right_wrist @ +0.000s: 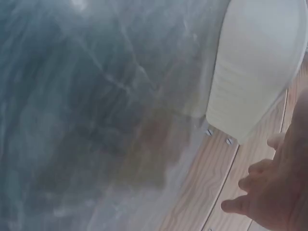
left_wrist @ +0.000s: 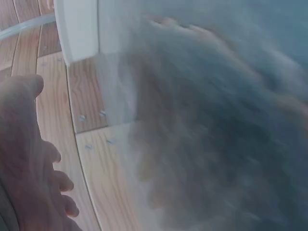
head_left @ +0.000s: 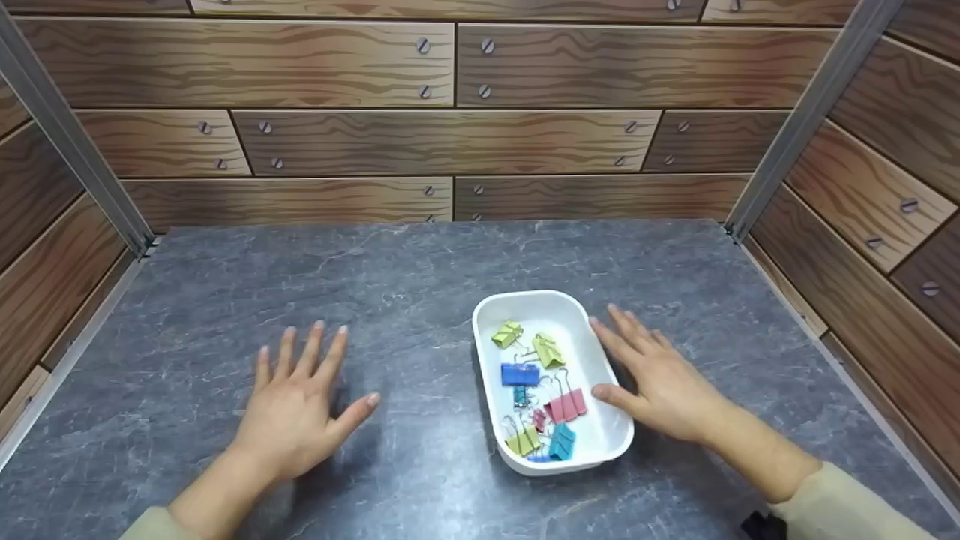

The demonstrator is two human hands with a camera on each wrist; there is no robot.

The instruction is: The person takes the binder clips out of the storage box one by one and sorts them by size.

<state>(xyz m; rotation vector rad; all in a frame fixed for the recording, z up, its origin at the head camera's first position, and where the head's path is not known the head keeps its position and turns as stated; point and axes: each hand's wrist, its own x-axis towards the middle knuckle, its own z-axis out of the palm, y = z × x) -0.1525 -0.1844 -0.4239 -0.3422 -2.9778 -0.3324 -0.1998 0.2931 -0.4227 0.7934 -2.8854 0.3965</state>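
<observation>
A white oblong tray (head_left: 566, 300) sits on the grey stone-look tabletop (head_left: 420, 270), right of centre. Inside lie several binder clips: yellow ones (head_left: 547, 349), a blue one (head_left: 520, 373), a pink one (head_left: 566, 406) and a teal one (head_left: 562, 441). My right hand (head_left: 652, 375) lies flat and open just right of the tray, its thumb touching the tray's rim. Well apart from the tray on its left, my left hand (head_left: 300, 405) is open over the table with fingers spread, holding nothing. The tray's outer wall (right_wrist: 255, 72) shows in the right wrist view, and its white wall (left_wrist: 77, 29) in the blurred left wrist view.
Wood-patterned walls (head_left: 450, 112) close in the table at the back and both sides, with metal posts (head_left: 810, 112) in the corners. Bare tabletop stretches behind the tray and to the left of it.
</observation>
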